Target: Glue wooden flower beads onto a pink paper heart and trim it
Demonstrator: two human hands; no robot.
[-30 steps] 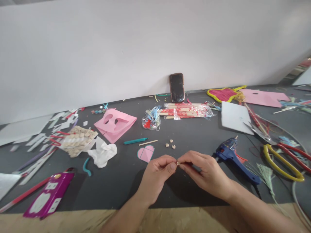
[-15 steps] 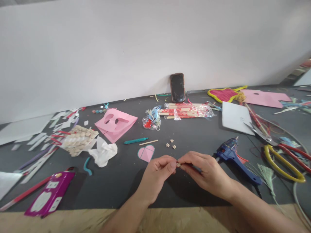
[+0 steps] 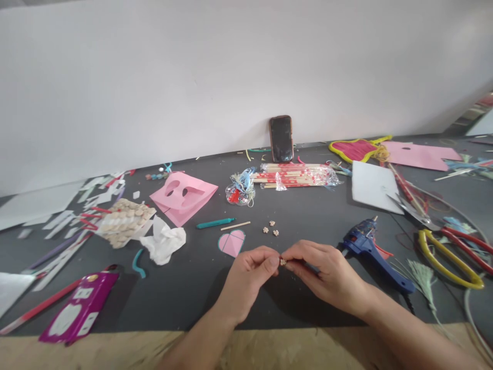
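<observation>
**Barely a twitch: both hands pinch one tiny bead**

Hardly anything has moved in the last second. The hands sit where they were, only a shade lower over the bench (image 3: pixel 185 298), and the fingertips have not let go.

The left hand (image 3: pixel 248 280) and right hand (image 3: pixel 327 275) meet tip to tip, each grip closed on the same flower bead (image 3: pixel 283 261). The bead is held just above the dark surface, right between the two thumbs. A sliver of red shows at the right fingertips, too small to say what it is.

Just beyond the grip lie three loose flower pieces (image 3: pixel 271 228). Beyond it and to the left is the pink heart (image 3: pixel 231 242), with the teal pen (image 3: pixel 214 223) a little further out. The blue glue gun (image 3: pixel 370 252) rests close by the right hand, nozzle pointing away. Well beyond all of it, the phone (image 3: pixel 281 137) leans on the wall.

As for doing this well, I'd say light pressure is the key: a piece this small will skip out of a hard pinch. Staying low over the bench looks wise, so a dropped bead lands near the grip rather than in the clutter. Letting one hand hold steady while the other does the fine work should also help.
</observation>
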